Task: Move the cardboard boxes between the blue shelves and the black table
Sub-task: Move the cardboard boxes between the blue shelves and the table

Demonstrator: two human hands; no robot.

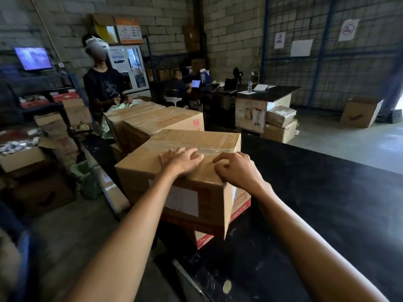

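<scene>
While both hands lay on top of the nearest cardboard box (187, 168), nothing was yet truly held. The left hand (182, 161) rested flat on the lid, fingers straight across the taped seam, so that grip was open and merely pressing. The right hand (236, 171) sat at the near right corner with its fingers curled and the tips touching the cardboard; it closed on nothing.

That box stood at the near left corner of the black desk (327, 203), seemingly on top of another carton whose red-printed corner (204, 238) showed beneath it. Two more sealed boxes (161, 123) stood in a row behind it, close together. A second person (102, 83) worked at the far end of that row, and the blue shelves were not plainly in view.

By my judgement the step in hand was settling or squaring this box on the stack, or taking hold to shift it. To do it well, the hands would have needed to move from the lid to opposite sides or under the bottom edges, since a push on the top alone could slide the box off the carton below and over the desk edge. Keeping it level and its corners aligned would have mattered most.
</scene>
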